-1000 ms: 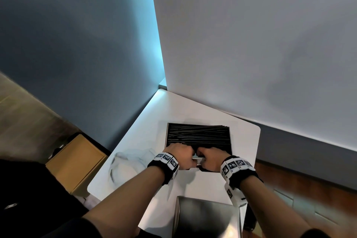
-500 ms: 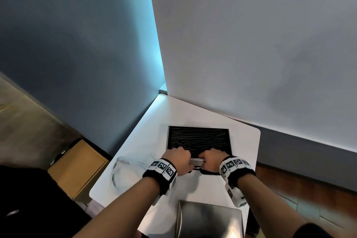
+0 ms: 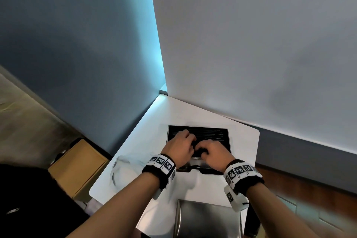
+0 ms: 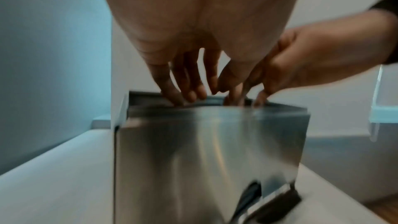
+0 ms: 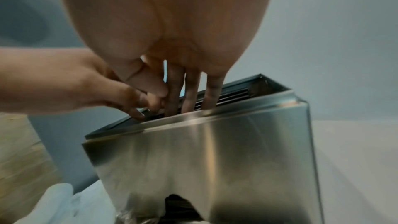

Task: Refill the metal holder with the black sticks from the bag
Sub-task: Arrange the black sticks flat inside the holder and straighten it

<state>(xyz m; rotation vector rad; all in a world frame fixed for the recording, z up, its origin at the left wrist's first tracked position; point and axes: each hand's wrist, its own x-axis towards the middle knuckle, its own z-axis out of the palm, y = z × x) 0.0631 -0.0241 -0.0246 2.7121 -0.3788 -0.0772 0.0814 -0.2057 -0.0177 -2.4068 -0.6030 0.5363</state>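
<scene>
Under the fingers [image 5: 190, 94]: black sticks [image 3: 210, 133] are filling the metal holder [image 3: 229, 137].
Beyond the fingers: a wall [image 3: 251, 44] is blocking.
Left of them: bare bench [image 3: 152, 133] is lying open, a bag [image 3: 125, 166] nearer.

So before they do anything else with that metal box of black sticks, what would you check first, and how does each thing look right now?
1. Black sticks lie flat and parallel in the metal holder: ok.
2. Left hand fingers straight, pressing on the sticks: ok.
3. Right hand fingers reach into the open top: ok.
4. Holder stands steady on the white table: ok.
5. Clear bag emptied: cannot tell.
6. Metal lid lies off, near the table edge: ok.
</scene>
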